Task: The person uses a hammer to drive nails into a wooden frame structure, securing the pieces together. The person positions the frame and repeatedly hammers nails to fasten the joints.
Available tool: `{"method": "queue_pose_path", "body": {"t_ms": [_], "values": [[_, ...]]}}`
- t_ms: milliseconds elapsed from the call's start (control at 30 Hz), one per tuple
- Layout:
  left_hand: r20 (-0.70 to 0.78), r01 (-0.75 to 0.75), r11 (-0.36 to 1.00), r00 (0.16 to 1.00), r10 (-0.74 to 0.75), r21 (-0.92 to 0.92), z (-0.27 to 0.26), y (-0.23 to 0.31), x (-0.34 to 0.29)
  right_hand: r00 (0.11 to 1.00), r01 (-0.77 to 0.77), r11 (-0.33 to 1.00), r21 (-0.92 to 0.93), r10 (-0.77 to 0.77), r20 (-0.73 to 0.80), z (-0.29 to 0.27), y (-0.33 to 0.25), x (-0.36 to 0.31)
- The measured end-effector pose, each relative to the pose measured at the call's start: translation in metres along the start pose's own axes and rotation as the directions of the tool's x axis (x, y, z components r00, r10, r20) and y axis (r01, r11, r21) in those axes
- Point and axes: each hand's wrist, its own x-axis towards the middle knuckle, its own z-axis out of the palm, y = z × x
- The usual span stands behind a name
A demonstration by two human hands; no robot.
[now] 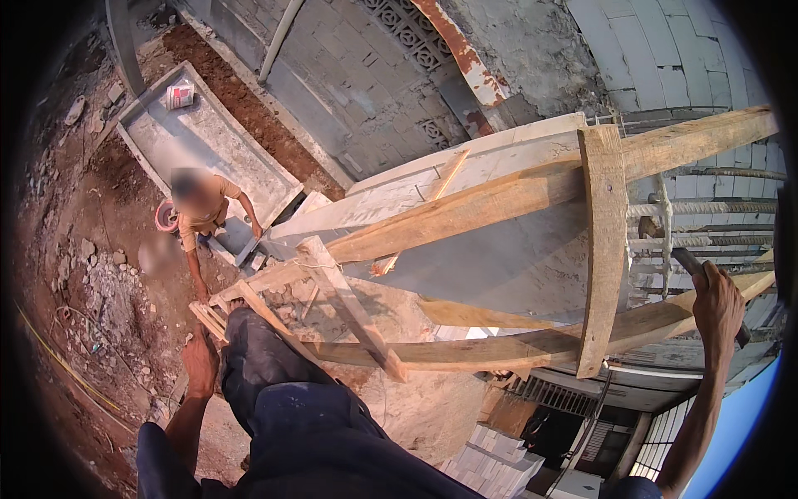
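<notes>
My right hand (719,306) is closed around a dark, slightly curved bar (689,261) at the right, beside the upper end of a wooden ladder (465,212). Downward at left reaches my left hand (200,363), close to the ladder's lower wooden pieces (208,322) and my foot; its fingers are partly hidden, so whether they grip anything is unclear. My dark-trousered leg (266,349) extends to the ladder's lower part. A broad wooden rung (602,249) crosses the two rails. Ribbed steel bars (706,208) stick out past it, near my right hand.
Below at left, a person in an orange-tan shirt (208,208) reaches one hand toward the ladder's foot. A shallow concrete trough (224,133) holds a white-and-red bucket (180,96). Rubble (108,291) lies on reddish ground. Stacked pale blocks (490,461) stand beneath; a block wall (341,83) rises behind.
</notes>
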Motion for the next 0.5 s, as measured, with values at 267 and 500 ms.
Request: {"method": "queue_pose_path", "body": {"t_ms": [267,500], "values": [[-0.479,-0.43,0.265,0.862,-0.164,-0.863,-0.098,0.211,0.083,0.956,-0.292,0.955,-0.054,0.293,0.009,-0.01,0.029,-0.041],[-0.097,-0.056,-0.277,0.986,0.136,-0.959,-0.077,0.382,0.175,0.831,-0.544,0.834,0.094,0.551,-0.072,0.05,0.028,-0.073]]}}
